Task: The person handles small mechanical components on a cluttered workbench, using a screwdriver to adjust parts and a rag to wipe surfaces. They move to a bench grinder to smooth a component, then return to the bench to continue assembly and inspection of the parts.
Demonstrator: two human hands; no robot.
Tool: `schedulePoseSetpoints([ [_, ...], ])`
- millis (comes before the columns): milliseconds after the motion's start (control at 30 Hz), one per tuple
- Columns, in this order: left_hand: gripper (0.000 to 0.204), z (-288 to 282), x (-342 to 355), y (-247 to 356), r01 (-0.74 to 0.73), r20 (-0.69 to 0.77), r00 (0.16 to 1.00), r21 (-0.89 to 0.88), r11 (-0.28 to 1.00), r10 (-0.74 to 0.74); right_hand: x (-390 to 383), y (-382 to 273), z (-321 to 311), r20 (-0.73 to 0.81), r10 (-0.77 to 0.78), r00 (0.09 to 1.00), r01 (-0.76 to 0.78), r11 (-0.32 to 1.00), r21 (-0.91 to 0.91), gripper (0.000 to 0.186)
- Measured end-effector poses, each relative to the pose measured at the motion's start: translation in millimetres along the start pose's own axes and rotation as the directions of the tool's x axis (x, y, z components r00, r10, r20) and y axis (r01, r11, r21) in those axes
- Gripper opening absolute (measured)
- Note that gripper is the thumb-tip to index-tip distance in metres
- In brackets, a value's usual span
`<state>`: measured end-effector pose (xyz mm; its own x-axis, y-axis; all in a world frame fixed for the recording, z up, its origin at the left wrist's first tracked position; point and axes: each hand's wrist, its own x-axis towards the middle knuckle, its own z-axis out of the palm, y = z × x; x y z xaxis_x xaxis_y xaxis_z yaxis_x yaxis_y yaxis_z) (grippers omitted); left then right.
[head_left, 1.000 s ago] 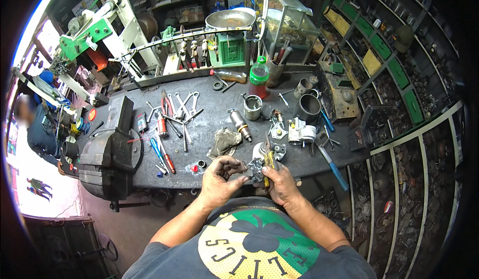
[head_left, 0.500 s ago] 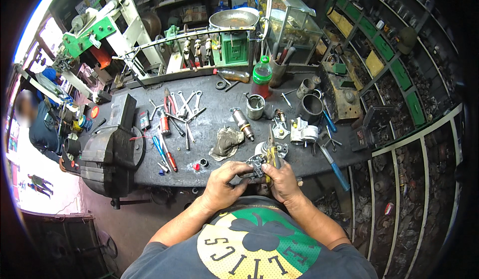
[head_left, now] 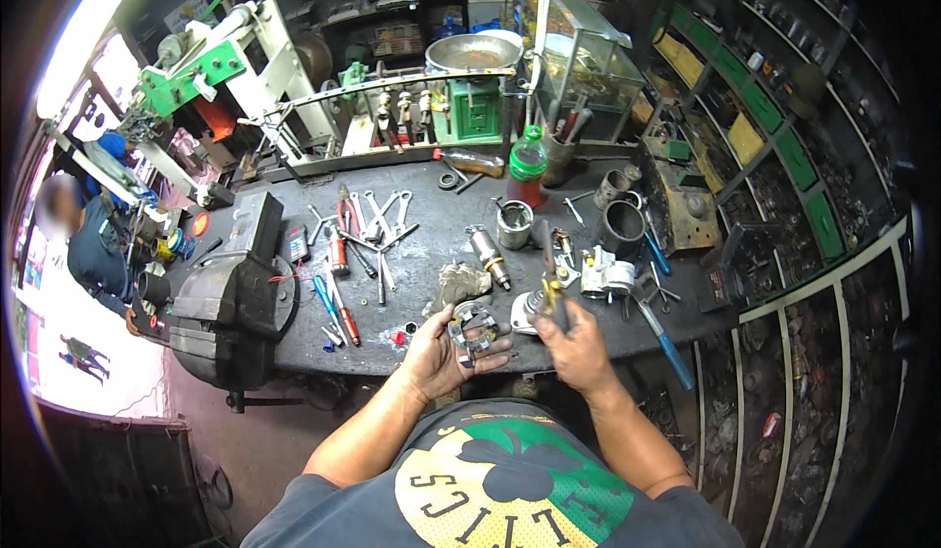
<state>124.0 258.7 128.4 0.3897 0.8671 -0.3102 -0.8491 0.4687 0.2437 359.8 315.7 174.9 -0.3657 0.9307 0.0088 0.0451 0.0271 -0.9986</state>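
Note:
My left hand (head_left: 439,360) is turned palm up near the bench's front edge. It holds a round metal part (head_left: 472,324) with an open middle, which looks like a starter brush holder, thumb at its side and fingers stretched beneath. To its right, my right hand (head_left: 580,352) is closed around a pair of pliers (head_left: 551,278) with yellow on the handles, jaws pointing up and away. A pale metal housing (head_left: 526,311) sits on the bench just beyond, partly hidden by the right hand. Behind the left hand lies a dirty grey rag (head_left: 461,285).
A large bench vise (head_left: 221,303) stands at the left, beside wrenches (head_left: 377,220) and screwdrivers (head_left: 343,313). An armature (head_left: 488,254), a metal can (head_left: 514,223), a bottle of red liquid (head_left: 526,171) and a cast housing (head_left: 606,274) stand farther back. Another person (head_left: 93,244) is at far left.
My hands have moved apart. The pliers have come away from the round part and swung right in my right hand; the left hand has opened out, keeping the part on its palm.

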Motion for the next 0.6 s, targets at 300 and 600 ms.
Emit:
schedulePoseSetpoints([
  [300, 0.054, -16, -8, 2, -0.324, -0.039, 0.944, 0.067, 0.943, 0.327, -32, -20, -11, 0.301, 0.279, 0.912, -0.138, 0.899, -0.416, 0.025],
  [600, 0.06, -13, 0, -1, -0.626, 0.193, 0.78, 0.23, 0.745, 0.595, -23, -20, -5, 0.487, 0.418, 0.767, -0.312, 0.906, -0.286, 0.039],
])
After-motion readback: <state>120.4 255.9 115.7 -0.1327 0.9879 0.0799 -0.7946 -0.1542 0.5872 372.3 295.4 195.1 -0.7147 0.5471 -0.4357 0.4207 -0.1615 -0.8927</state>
